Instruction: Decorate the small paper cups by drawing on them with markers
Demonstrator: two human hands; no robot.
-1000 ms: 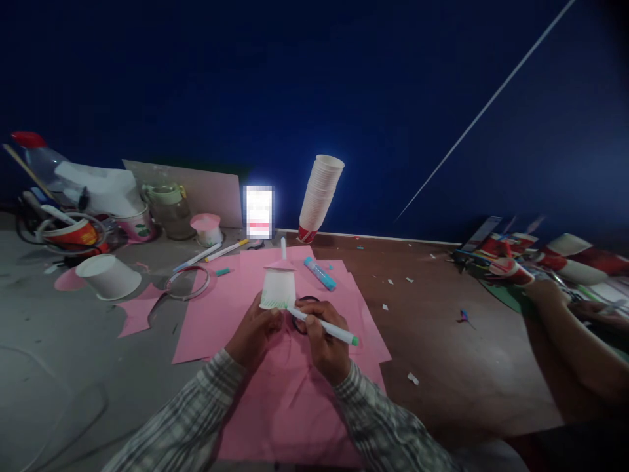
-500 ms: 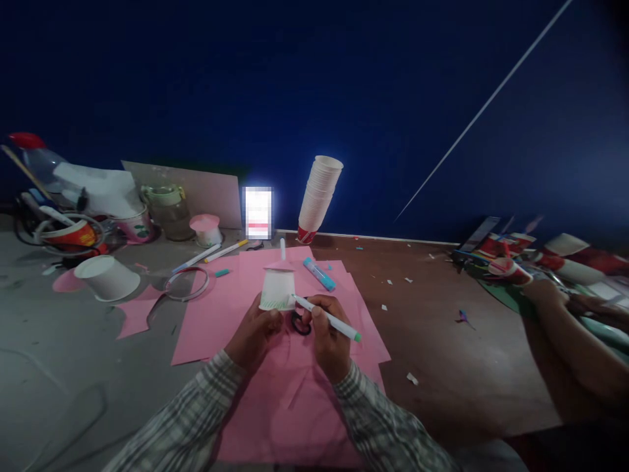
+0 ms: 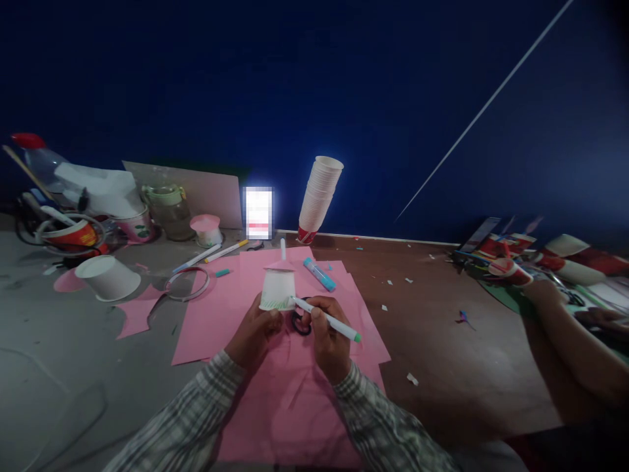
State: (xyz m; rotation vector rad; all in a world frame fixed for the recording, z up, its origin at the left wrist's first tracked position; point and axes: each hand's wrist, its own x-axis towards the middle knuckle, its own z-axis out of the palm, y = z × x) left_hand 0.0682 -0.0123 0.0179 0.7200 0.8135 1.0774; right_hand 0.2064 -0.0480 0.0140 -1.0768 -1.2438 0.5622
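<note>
My left hand (image 3: 255, 331) grips the lower edge of an upturned white paper cup (image 3: 278, 288) that carries a pink paper cap and a short white stick on top. My right hand (image 3: 328, 341) is closed on a green-capped marker (image 3: 328, 320), and the marker's tip touches the cup's rim where green strokes show. Both hands are over pink paper sheets (image 3: 230, 308). Black scissors (image 3: 299, 322) lie partly hidden under my right hand.
A blue glue stick (image 3: 319, 273), pens (image 3: 211, 252) and a tape ring (image 3: 187, 283) lie nearby. A leaning stack of cups (image 3: 319, 196), a lit phone (image 3: 258, 212), a white cup on its side (image 3: 109, 276) and clutter fill the left. Another person's arm (image 3: 565, 341) works at right.
The marker tip rose from the cup's bottom edge to a spot slightly higher on the rim, and my right hand shifted a little. The other person's hand at right moved.
</note>
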